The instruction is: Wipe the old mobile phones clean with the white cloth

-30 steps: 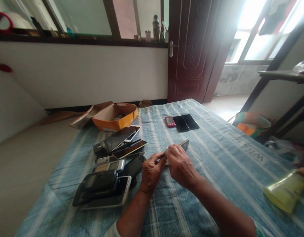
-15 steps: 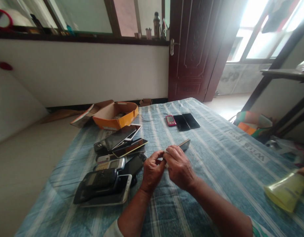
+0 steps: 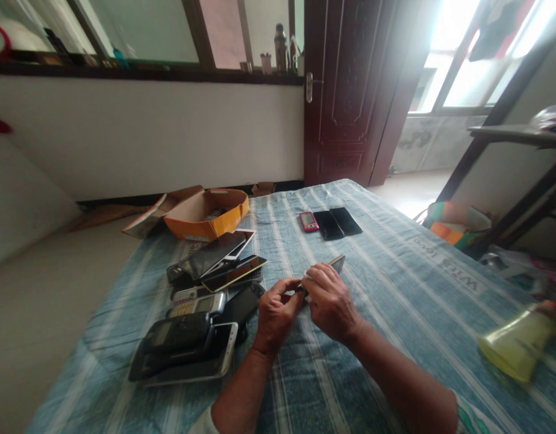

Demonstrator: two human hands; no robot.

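Both my hands meet over the blue striped cloth (image 3: 395,283) at the middle of the view. My right hand (image 3: 331,303) is closed around a slim phone (image 3: 335,264) whose far end sticks out past my fingers. My left hand (image 3: 276,313) pinches at the phone's near end with thumb and fingers together. Just left of my hands lies a pile of several phones (image 3: 205,301), some stacked on each other.
A red phone (image 3: 308,221) and two black phones (image 3: 337,223) lie in a row farther back. An open orange box (image 3: 208,216) sits at the far left corner. A yellow-green bottle (image 3: 517,340) lies at the right. Beyond are a dark door (image 3: 345,90) and a shelf frame (image 3: 521,175).
My hands and the phone stay at nearly the same spot; only the fingers shift slightly. The camera view has drifted a little.
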